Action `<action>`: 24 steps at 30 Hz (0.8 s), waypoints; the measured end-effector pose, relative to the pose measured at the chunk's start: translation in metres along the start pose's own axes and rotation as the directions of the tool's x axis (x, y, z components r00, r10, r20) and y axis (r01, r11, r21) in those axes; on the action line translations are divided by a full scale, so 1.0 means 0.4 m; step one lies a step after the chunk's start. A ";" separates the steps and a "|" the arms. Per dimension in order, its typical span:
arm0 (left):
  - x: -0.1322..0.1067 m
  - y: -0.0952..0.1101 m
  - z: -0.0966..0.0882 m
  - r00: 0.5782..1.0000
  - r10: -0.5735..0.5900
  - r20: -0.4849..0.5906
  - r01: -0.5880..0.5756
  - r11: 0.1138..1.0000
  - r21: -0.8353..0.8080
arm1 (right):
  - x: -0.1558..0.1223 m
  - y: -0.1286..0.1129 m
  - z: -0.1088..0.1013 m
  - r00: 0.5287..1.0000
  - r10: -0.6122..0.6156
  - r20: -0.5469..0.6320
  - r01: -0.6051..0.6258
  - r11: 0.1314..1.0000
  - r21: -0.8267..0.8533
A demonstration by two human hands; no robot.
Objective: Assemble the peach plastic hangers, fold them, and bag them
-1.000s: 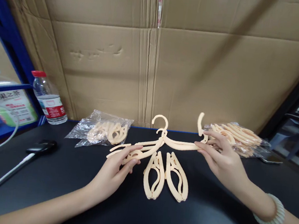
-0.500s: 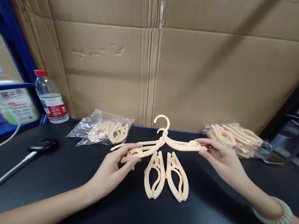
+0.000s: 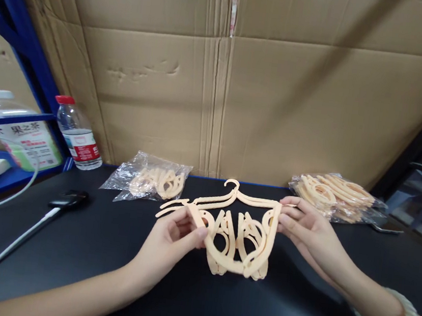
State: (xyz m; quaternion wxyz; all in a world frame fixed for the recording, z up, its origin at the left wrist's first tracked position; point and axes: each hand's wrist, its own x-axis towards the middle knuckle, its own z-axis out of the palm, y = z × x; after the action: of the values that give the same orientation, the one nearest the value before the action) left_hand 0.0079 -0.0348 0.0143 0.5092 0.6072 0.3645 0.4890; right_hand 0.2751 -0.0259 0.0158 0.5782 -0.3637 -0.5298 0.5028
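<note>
A cream plastic folding clothes hanger (image 3: 255, 201) is stretched between my two hands, its hook pointing to the cardboard. Its lower bars hang down toward me in a rounded V. My left hand (image 3: 169, 245) pinches the left side between thumb and fingers. My right hand (image 3: 309, 231) grips the right side near the upper corner, fingertips partly hidden behind it. Under the bars, two folded hangers, a left one (image 3: 215, 270) and a right one (image 3: 240, 233), lie side by side on the black table (image 3: 192, 309), partly covered from view.
A clear bag of folded hangers (image 3: 171, 184) lies at the back left, a fuller bag (image 3: 337, 194) at the back right. Red-capped bottle (image 3: 82, 142), black device (image 3: 69, 199) and white cable (image 3: 3, 250) are on the left. A cardboard wall (image 3: 147, 78) closes off the back.
The hanger's lower bars have swung down toward me and now pass over the two folded hangers. Its hook sits lower in view. Both hands keep hold of its sides.
</note>
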 end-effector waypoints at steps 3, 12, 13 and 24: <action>-0.012 0.005 0.015 0.995 -0.049 0.090 0.050 0.999 -0.006 | -0.026 0.004 0.035 0.992 0.043 0.117 -0.042 0.999 -0.009; -0.016 -0.003 0.024 0.997 -0.037 0.062 0.039 0.999 -0.032 | -0.079 -0.022 0.066 0.808 0.141 0.572 -0.023 0.978 -0.209; -0.016 -0.003 0.024 0.998 -0.032 0.062 0.034 0.999 -0.030 | -0.080 -0.023 0.067 0.800 0.146 0.583 -0.028 0.978 -0.206; -0.034 0.013 0.033 0.984 -0.070 0.164 0.060 0.996 0.064 | -0.095 -0.040 0.078 0.788 0.188 0.587 -0.034 0.964 -0.263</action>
State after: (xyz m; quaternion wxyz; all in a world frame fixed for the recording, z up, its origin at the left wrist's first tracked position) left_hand 0.0171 -0.0522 0.0161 0.5353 0.6483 0.3548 0.4091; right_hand 0.2502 -0.0698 0.0269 0.2992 -0.2807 -0.7208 0.5587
